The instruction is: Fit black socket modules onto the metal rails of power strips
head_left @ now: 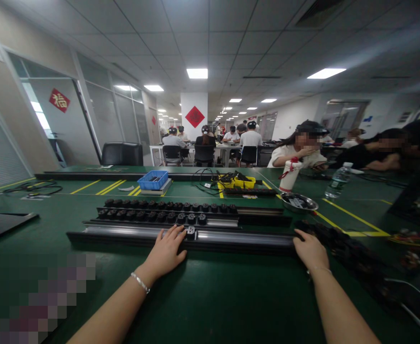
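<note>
1. Front rail (238,237): lies lengthwise on the green table (231,296), ahead of both hands.
2. Middle rail (226,223) and rear rail (260,211): lie just behind the front rail, each carrying a row of round black parts, with bare track toward the right.
3. Blue basket (148,183): stands beyond the rails.
4. Left hand (168,248): rests palm down over the front rail, fingers spread slightly, thumb apart.
5. Single black part (190,232): sits in the front rail, just beside the left index finger.
6. Yellow basket (244,184): stands beyond the rails, holding black items.
7. Right hand (310,251): is at the front rail's right end, index finger extended; the view does not clearly show whether the remaining fingers grip.
8. Black pile (353,253): lies beside the right hand.
</note>
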The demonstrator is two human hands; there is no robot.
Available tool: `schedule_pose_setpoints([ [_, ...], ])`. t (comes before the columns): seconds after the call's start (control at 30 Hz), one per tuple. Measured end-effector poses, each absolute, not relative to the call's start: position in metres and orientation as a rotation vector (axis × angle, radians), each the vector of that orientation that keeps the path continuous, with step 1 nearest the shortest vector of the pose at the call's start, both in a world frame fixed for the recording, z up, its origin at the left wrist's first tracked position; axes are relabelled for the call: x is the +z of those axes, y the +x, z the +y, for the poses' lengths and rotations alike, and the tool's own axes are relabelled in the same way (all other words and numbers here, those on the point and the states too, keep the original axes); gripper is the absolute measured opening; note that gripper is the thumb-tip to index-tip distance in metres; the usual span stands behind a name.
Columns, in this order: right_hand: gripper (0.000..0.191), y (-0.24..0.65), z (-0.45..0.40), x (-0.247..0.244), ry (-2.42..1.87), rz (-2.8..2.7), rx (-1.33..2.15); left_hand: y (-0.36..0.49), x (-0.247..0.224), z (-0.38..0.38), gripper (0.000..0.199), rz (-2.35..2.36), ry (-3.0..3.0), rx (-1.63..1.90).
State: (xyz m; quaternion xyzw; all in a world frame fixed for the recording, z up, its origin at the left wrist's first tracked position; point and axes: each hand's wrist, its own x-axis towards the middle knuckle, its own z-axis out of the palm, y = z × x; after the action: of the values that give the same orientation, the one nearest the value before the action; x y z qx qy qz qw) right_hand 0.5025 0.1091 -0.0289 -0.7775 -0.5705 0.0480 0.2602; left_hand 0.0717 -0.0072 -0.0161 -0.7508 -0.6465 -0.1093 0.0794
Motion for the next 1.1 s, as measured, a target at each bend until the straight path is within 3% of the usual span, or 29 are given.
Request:
schedule_pose_setpoints([
  [0.77, 0.049, 0.501, 0.108, -0.027, -2.111, -1.543, 0.114, 0.082, -0.017, -0.006, 0.059, -1.996, -2.181, -0.312],
  [1.1, 0.041, 0.481, 0.097, -0.026, -2.092, -1.465, -0.226, 0.083, -0.016, -0.004, 0.06, -2.034, -2.186, -0.304],
])
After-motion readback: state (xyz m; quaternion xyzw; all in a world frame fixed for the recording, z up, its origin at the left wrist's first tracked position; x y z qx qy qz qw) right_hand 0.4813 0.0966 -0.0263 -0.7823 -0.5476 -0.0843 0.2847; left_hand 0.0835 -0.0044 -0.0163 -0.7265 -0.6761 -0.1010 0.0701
